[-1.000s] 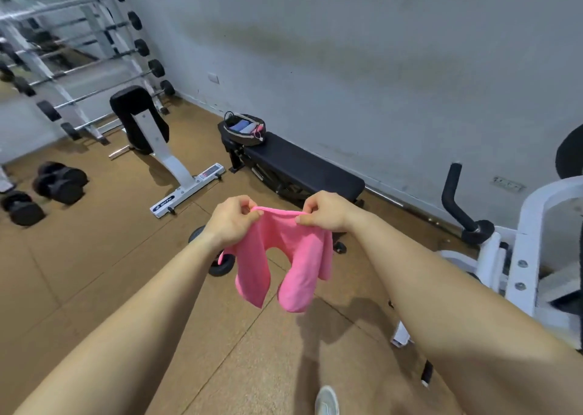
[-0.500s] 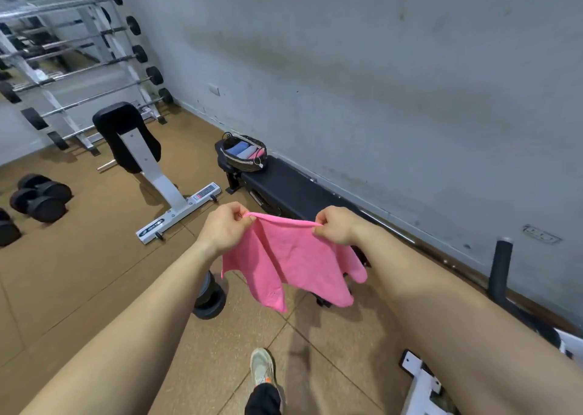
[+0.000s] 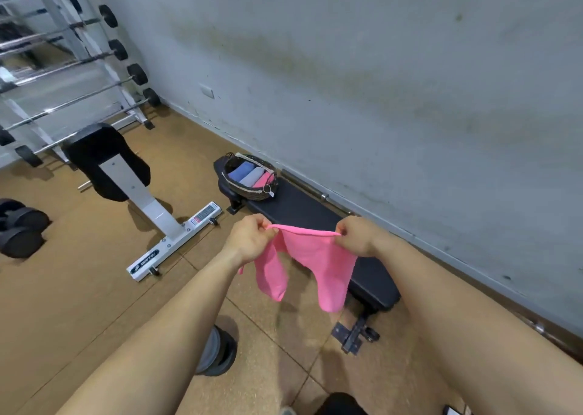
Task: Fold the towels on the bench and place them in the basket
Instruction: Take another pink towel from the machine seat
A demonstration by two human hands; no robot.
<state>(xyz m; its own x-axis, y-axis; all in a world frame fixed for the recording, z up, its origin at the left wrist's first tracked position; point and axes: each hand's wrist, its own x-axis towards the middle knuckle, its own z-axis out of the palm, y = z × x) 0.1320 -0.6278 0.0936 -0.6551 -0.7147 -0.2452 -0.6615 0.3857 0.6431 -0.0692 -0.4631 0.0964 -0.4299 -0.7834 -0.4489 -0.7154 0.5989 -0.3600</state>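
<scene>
Nearest, at centre frame: a pink towel, pinched along its upper edge by left hand at one end and right hand at the other, fingers of both curled tight on the cloth. Drawn taut and level across the top, probably to line up that edge for a fold. Below, sagging in two uneven lobes, so not yet squared. Held in the air, clear of the floor, in front of the near end of the bench.

Behind the towel, slanting toward the upper left beside the wall: the black pad, likely meant as the folding surface. On its far end, a dark woven basket with three folded towels side by side, blue, grey and pink, seemingly packed in a row to leave room for more.

Farther off at left, a slanted padded seat. In the upper left corner, a rack of barbells.
</scene>
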